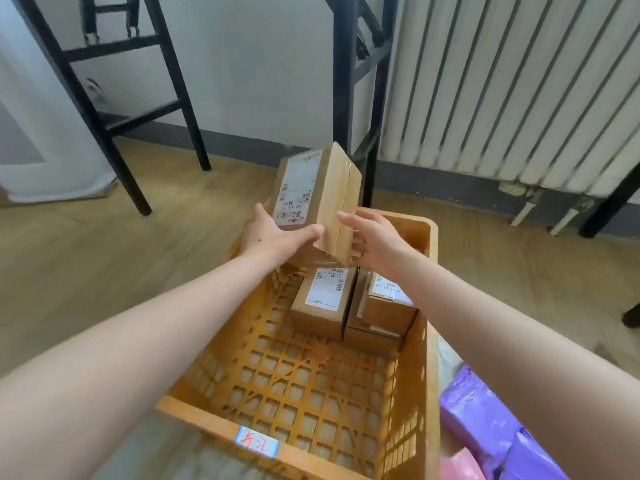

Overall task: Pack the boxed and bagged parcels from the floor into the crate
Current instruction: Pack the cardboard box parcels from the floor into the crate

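While the crate (pixel 194 414) holds only a few boxes and most of its lattice bottom lies bare, packing appears to be at an early stage, with one parcel in transit and the bagged ones not yet begun. Item, left hand (pixel 273 233): thumb laid across the label face of the held box (pixel 317 192), fingers wrapped behind it, grasping. Item, held box: brown cardboard, tilted on end, raised above the far end of the crate, clear of the boxes beneath. Item, right hand (pixel 375 237): thumb against the box's side face, fingers curled under its near lower corner, sharing the grasp. Item, crate: orange plastic, standing on the wooden floor (pixel 104 271), a blue-edged tag (pixel 256 441) on its near rim. Contents, far end: one labelled box (pixel 322 301) lying flat, label up; touching it on the right, a stack (pixel 386 308) of what seems to be two boxes against the right wall. Item, outside the crate at right: purple bags (pixel 485 420) and a pink bag (pixel 457 466) on the floor, awaiting loading.
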{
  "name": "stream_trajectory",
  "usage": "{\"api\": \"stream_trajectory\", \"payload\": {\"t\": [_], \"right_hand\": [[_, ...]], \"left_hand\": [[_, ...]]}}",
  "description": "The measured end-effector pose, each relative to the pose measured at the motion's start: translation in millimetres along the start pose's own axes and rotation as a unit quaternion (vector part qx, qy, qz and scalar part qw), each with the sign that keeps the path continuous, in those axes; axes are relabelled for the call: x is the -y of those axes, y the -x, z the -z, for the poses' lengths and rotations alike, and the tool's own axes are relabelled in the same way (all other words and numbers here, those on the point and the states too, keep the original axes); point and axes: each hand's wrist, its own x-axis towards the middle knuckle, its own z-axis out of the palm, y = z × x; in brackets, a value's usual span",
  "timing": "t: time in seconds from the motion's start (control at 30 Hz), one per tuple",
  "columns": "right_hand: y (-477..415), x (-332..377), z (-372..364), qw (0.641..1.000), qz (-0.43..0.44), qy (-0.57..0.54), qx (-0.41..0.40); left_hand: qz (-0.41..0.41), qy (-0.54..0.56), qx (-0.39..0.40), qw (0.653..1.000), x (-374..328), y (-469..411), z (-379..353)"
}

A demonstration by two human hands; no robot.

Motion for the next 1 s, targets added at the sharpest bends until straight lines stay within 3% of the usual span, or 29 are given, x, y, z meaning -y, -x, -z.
{"api": "stream_trajectory", "payload": {"t": [0.1,0.23,0.37,0.43,0.5,0.57,0.7,0.77,1.0], "right_hand": [[-14.2,-20.4,-17.7,0.997,-0.027,0.058,-0.034],[-20.9,-41.5,-27.7,0.987,-0.008,0.158,-0.017],[-18.8,-52.1,-28.1,0.975,0.026,0.218,-0.025],[-13.3,-49.9,-25.3,0.966,0.035,0.248,-0.068],[-7.6,-45.2,-19.3,0.939,0.059,0.319,-0.109],[-1.0,-40.0,-13.4,0.923,0.103,0.355,-0.109],[8.5,-36.4,-6.5,0.911,0.142,0.374,-0.098],[10.8,-36.8,-4.1,0.91,0.142,0.378,-0.098],[10.6,-42.8,14.5,0.894,0.158,0.408,-0.096]], "left_hand": [[0.005,-0.102,-0.017,0.995,22.4,-7.9,3.7],[0.016,-0.2,-0.006,0.98,48.9,-12.7,6.7],[-0.024,-0.258,0.088,0.962,69.7,-9.9,10.1],[-0.069,-0.295,0.136,0.943,74.5,-7.9,18.1],[-0.135,-0.354,0.186,0.907,76.3,-6.1,28.7],[-0.218,-0.414,0.247,0.849,78.1,-0.7,36.5],[-0.347,-0.499,0.325,0.725,85.4,26.5,22.7],[-0.388,-0.51,0.333,0.692,88.8,37.7,5.0],[-0.418,-0.475,0.309,0.71,84.7,48.4,-64.3]]}}
